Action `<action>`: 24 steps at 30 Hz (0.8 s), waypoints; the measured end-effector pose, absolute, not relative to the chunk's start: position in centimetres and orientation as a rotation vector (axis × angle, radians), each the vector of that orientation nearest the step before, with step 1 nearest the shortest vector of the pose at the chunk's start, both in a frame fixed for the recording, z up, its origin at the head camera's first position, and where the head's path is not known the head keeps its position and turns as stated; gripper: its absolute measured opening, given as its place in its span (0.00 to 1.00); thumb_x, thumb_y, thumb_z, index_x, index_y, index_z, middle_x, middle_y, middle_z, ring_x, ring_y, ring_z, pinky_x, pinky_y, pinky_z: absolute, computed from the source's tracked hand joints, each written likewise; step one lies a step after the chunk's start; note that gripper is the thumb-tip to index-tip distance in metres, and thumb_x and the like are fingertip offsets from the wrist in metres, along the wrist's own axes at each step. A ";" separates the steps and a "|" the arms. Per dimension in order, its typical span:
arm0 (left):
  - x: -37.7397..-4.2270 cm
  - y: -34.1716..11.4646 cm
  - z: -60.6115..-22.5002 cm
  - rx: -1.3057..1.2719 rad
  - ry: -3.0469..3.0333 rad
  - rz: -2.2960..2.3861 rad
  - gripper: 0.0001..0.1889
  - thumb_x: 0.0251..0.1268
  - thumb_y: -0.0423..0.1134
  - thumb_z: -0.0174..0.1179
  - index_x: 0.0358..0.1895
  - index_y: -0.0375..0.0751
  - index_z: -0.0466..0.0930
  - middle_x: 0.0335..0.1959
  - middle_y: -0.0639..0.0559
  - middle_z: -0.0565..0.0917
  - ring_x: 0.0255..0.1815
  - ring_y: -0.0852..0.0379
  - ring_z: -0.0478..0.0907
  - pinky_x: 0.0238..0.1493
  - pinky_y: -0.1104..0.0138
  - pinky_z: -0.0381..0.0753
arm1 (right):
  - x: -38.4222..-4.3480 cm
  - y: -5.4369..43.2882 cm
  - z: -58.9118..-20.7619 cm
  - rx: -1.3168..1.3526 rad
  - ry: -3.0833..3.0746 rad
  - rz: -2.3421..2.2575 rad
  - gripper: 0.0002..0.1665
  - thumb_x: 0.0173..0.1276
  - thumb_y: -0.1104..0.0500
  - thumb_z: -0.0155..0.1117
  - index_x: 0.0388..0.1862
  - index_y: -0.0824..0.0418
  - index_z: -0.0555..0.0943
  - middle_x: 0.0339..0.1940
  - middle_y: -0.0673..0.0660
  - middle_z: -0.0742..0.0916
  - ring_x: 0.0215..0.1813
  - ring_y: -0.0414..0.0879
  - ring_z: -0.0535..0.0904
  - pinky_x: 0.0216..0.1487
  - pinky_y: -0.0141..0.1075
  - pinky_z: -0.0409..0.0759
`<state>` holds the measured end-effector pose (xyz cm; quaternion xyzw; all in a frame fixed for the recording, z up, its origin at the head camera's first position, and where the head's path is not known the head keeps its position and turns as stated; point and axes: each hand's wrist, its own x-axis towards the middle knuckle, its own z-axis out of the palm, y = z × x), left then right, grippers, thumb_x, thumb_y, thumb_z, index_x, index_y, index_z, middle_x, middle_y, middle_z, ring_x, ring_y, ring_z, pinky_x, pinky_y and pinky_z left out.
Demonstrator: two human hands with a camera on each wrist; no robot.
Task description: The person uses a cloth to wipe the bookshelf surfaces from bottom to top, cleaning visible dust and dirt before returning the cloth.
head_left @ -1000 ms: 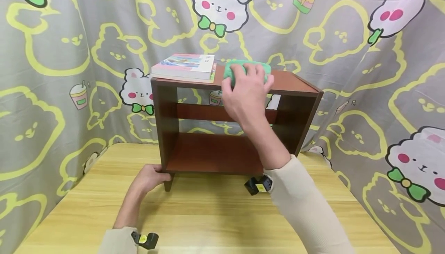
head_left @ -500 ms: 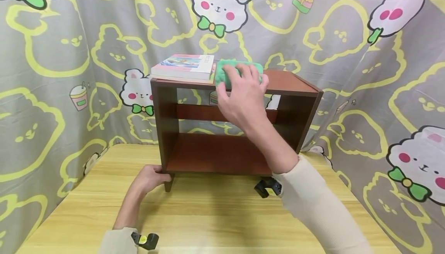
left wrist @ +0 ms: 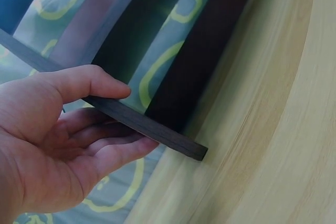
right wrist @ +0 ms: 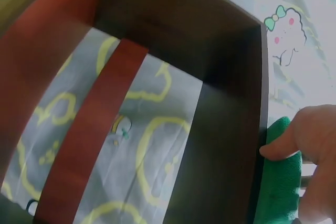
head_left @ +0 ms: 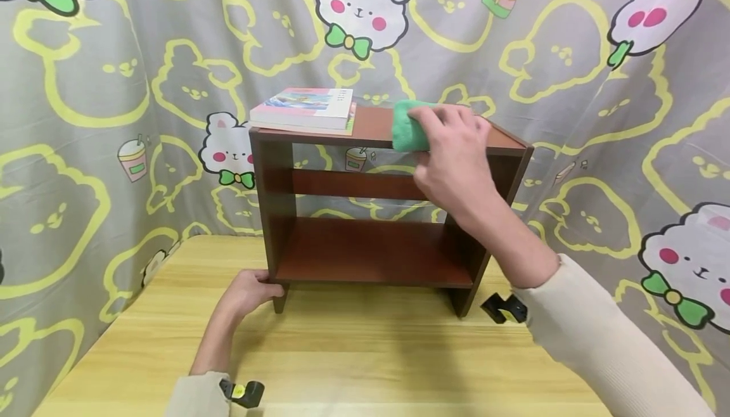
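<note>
A small brown wooden shelf [head_left: 373, 249] stands on the table. My right hand [head_left: 459, 160] holds a green cloth [head_left: 406, 128] against its top board, right of the middle, with part of the cloth lapping over the front edge. In the right wrist view the thumb [right wrist: 281, 145] lies on the cloth beside the board's edge; most of the fingers are out of that view. Low on the left, my left hand [head_left: 245, 291] grips the shelf's side panel just above its foot. The left wrist view has the thumb and fingers on either side of the panel's edge [left wrist: 176, 141].
Stacked books [head_left: 305, 109] lie on the left part of the shelf top. The shelf has an open compartment with a back rail [head_left: 359, 184]. Below is a light wooden table [head_left: 342, 353]; a patterned curtain [head_left: 274, 30] hangs behind and at both sides.
My right hand first slid the cloth left towards the books, then moved it back right along the shelf top. The left hand has kept its grip on the side panel.
</note>
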<state>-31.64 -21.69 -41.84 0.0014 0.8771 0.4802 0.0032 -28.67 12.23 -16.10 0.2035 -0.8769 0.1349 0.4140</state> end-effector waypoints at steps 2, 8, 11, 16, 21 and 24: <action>-31.7 -21.7 -41.8 0.005 2.754 1.504 0.20 0.52 0.36 0.67 0.50 0.31 0.87 0.44 0.42 0.90 0.48 0.50 0.83 0.47 0.59 0.81 | -28.6 13.3 -16.1 0.514 -2.193 0.347 0.33 0.55 0.70 0.61 0.63 0.56 0.78 0.60 0.64 0.81 0.66 0.63 0.70 0.68 0.60 0.58; -31.5 -21.5 -41.8 0.000 2.743 1.510 0.21 0.53 0.35 0.67 0.52 0.31 0.86 0.46 0.41 0.89 0.50 0.48 0.84 0.50 0.55 0.82 | -28.4 16.7 -15.8 0.423 -2.192 0.357 0.36 0.54 0.71 0.59 0.65 0.59 0.76 0.59 0.69 0.81 0.62 0.66 0.70 0.65 0.61 0.60; -31.5 -21.3 -41.8 0.003 2.748 1.506 0.21 0.53 0.35 0.67 0.52 0.31 0.86 0.46 0.41 0.89 0.50 0.48 0.84 0.49 0.55 0.82 | -28.4 18.9 -15.5 0.346 -2.071 0.419 0.33 0.56 0.69 0.61 0.65 0.61 0.77 0.57 0.72 0.82 0.59 0.69 0.72 0.61 0.61 0.63; -31.6 -21.2 -41.7 0.002 2.761 1.492 0.21 0.52 0.36 0.67 0.51 0.31 0.86 0.45 0.42 0.89 0.48 0.48 0.83 0.48 0.56 0.81 | -28.1 22.2 -14.8 0.213 -1.802 0.541 0.27 0.63 0.59 0.62 0.63 0.60 0.79 0.56 0.68 0.85 0.58 0.65 0.77 0.58 0.60 0.70; -31.6 -21.5 -41.7 0.002 2.795 1.449 0.20 0.52 0.37 0.67 0.50 0.32 0.87 0.43 0.44 0.90 0.45 0.52 0.81 0.45 0.61 0.78 | -28.4 24.2 -14.9 0.076 -1.707 0.621 0.27 0.66 0.52 0.61 0.62 0.60 0.80 0.58 0.60 0.86 0.57 0.55 0.78 0.61 0.51 0.71; -31.7 -21.3 -41.7 0.003 2.791 1.457 0.21 0.52 0.36 0.67 0.51 0.32 0.87 0.44 0.43 0.90 0.46 0.51 0.82 0.46 0.59 0.80 | -28.9 25.2 -15.7 0.008 -1.752 0.657 0.28 0.67 0.50 0.60 0.62 0.62 0.79 0.54 0.62 0.84 0.51 0.50 0.73 0.58 0.50 0.68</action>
